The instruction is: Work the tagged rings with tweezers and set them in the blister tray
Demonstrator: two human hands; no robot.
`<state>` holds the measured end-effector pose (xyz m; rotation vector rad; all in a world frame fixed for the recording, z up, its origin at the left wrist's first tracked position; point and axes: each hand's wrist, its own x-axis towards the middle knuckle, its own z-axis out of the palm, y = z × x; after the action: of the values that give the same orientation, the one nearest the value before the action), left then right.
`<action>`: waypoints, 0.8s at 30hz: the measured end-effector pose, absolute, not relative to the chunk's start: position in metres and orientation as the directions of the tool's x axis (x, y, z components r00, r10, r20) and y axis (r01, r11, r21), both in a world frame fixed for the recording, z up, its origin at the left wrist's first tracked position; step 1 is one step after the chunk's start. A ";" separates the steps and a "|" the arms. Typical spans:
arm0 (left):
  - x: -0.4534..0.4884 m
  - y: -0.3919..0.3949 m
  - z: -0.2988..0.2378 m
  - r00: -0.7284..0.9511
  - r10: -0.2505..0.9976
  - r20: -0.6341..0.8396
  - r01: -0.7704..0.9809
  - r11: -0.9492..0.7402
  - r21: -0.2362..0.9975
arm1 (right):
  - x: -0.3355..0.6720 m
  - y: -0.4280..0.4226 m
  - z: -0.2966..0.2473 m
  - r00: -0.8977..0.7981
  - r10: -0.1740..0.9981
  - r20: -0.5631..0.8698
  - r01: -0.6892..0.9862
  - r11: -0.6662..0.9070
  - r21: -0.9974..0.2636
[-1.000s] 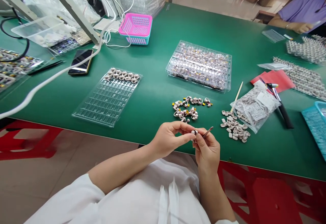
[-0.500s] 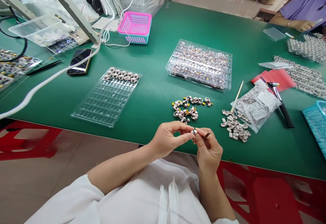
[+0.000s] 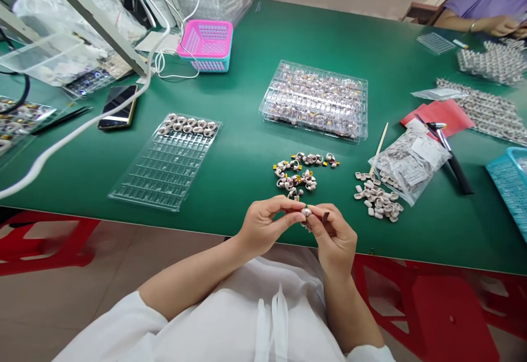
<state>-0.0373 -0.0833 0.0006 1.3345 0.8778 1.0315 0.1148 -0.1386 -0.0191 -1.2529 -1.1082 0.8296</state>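
At the table's near edge my left hand (image 3: pixel 265 227) pinches a small rounded whitish part (image 3: pixel 306 213) between thumb and fingertips. My right hand (image 3: pixel 337 238) grips the same part from the other side, and a short dark brown piece (image 3: pixel 325 217) sticks up between its fingers. Fingertips cover most of the part. Just beyond my hands lies a loose group of similar whitish parts with yellow tabs (image 3: pixel 295 181). Right of them is a pile of small pale caps (image 3: pixel 376 200). To the left, a clear compartment tray (image 3: pixel 152 170) carries whitish ring-like parts in its far rows.
Filled clear trays (image 3: pixel 315 101) are stacked mid-table. A bag of pale pieces (image 3: pixel 411 162), a black-handled hammer (image 3: pixel 457 170) and a blue basket (image 3: pixel 510 181) are at right. A phone (image 3: pixel 118 107), white cable (image 3: pixel 82 126) and pink basket (image 3: pixel 208 38) stand left. Another person's hand (image 3: pixel 500 25) works far right.
The view has shifted slightly, so most things on the table appear a little further left. Both my hands keep their pinch on the small part, which seems slightly turned.
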 end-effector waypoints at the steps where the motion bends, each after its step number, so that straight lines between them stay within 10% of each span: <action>1: -0.038 -0.083 0.000 0.329 0.941 0.079 -0.072 -0.059 0.996 | 0.115 -0.139 -0.019 0.293 0.939 0.180 0.090 0.160 -0.983; 24: -0.032 -0.078 0.012 0.390 0.788 0.476 0.115 -0.554 0.824 | 0.109 -0.134 -0.030 0.402 0.887 0.227 -0.052 0.269 -0.962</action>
<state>-0.0319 -0.0784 0.0115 1.9305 0.7741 1.1911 0.1086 -0.1345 -0.0304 -1.1122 -0.9499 0.7814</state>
